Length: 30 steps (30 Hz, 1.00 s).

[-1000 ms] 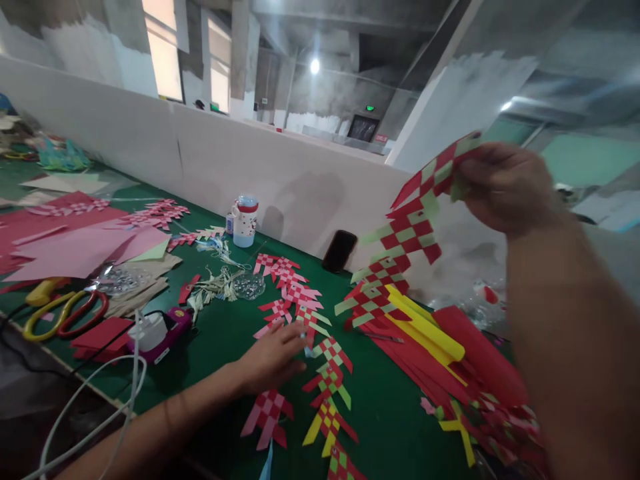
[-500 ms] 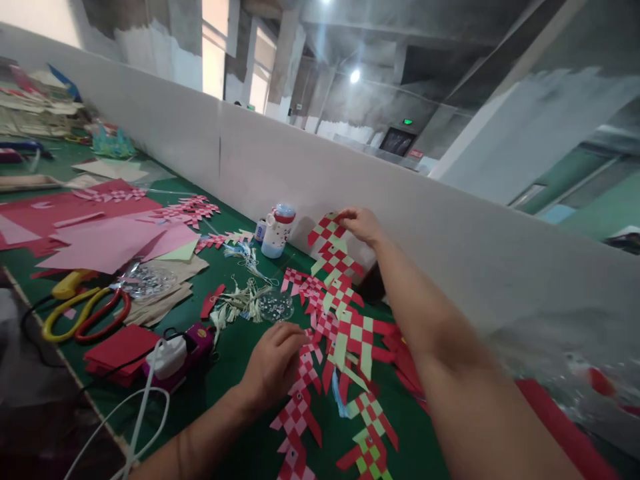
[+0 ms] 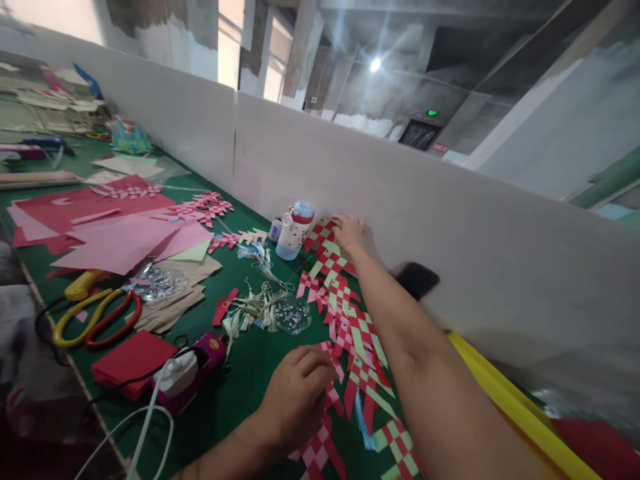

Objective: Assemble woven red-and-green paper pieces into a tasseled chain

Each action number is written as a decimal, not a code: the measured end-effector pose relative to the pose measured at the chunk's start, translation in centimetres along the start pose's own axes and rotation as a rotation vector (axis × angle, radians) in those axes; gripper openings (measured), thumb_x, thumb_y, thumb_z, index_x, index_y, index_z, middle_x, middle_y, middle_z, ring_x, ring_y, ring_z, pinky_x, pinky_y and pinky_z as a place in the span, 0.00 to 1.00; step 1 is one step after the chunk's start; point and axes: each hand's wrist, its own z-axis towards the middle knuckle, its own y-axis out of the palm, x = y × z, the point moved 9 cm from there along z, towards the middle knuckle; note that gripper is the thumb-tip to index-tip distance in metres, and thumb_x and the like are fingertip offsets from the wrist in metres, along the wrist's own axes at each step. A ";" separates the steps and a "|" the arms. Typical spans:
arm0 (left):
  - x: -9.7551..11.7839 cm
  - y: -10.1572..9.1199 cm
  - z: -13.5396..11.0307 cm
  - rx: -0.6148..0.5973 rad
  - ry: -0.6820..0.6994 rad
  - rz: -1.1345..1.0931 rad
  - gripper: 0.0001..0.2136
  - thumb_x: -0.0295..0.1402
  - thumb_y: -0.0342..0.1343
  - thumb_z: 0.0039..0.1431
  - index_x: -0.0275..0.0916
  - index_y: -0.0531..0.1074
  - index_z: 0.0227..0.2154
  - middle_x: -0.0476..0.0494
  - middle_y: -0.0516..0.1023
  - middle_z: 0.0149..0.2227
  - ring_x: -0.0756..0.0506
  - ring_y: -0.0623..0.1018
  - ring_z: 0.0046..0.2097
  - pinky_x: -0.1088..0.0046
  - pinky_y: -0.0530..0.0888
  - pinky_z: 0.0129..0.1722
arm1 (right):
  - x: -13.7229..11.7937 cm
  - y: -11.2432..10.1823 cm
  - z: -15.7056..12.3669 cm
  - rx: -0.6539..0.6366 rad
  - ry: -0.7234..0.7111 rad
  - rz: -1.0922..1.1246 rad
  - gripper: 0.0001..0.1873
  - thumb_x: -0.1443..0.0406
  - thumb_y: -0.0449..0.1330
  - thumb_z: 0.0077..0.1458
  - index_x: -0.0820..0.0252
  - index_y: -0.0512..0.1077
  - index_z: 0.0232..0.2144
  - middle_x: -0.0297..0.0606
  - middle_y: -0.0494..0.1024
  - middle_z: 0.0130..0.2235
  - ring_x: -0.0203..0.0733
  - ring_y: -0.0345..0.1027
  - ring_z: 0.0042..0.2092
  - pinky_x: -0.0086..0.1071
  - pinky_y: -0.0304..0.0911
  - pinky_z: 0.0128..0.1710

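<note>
A chain of red and pale-green woven paper fish (image 3: 334, 261) runs from beside the white cup down the green table. My right hand (image 3: 351, 235) is at its far end by the white partition, fingers closed on the top piece's edge. My left hand (image 3: 299, 387) hovers low over a pink and red woven paper fish chain (image 3: 319, 445), its fingers curled. Its fingertips are hidden, so what they hold, if anything, cannot be made out. A blue tassel (image 3: 364, 424) hangs beside the chains. A clear dish of small beads (image 3: 293, 315) lies near my left hand.
The cup (image 3: 294, 233) stands against the partition (image 3: 280, 153). Tassels (image 3: 253, 307), scissors (image 3: 113, 320), red paper (image 3: 133, 360) and a purple box with a white plug (image 3: 193, 373) lie left. A dark phone-like object (image 3: 417, 279) and yellow sheet (image 3: 495, 387) are right.
My right hand has lowered the far end of the red-green chain beside the cup, and the chain lies flatter. The view has shifted rightward. My left hand stays curled near the pink chain.
</note>
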 end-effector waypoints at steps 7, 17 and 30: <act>-2.2 0.7 -0.6 -0.061 -0.107 0.102 0.14 0.20 0.46 0.58 0.37 0.71 0.44 0.39 0.77 0.41 0.40 0.71 0.49 0.60 0.74 0.48 | 0.4 -1.5 -7.1 -0.209 -0.075 -0.024 0.23 0.64 0.59 0.52 0.55 0.70 0.53 0.43 0.69 0.56 0.52 0.56 0.59 0.48 0.48 0.60; -5.0 3.0 -2.1 -0.330 -0.248 0.307 0.17 0.27 0.50 0.59 0.37 0.69 0.51 0.37 0.73 0.53 0.38 0.68 0.56 0.56 0.66 0.57 | 7.1 -9.9 -33.4 -0.431 0.167 0.098 0.21 0.57 0.52 0.59 0.55 0.70 0.52 0.43 0.72 0.55 0.48 0.65 0.55 0.42 0.63 0.53; -3.8 5.1 -4.8 -0.692 -0.273 0.504 0.26 0.36 0.49 0.61 0.42 0.58 0.62 0.40 0.69 0.59 0.34 0.61 0.63 0.53 0.61 0.57 | 3.0 -7.1 -47.6 -0.489 0.279 -0.007 0.27 0.55 0.50 0.60 0.55 0.63 0.60 0.42 0.61 0.64 0.53 0.49 0.65 0.48 0.50 0.62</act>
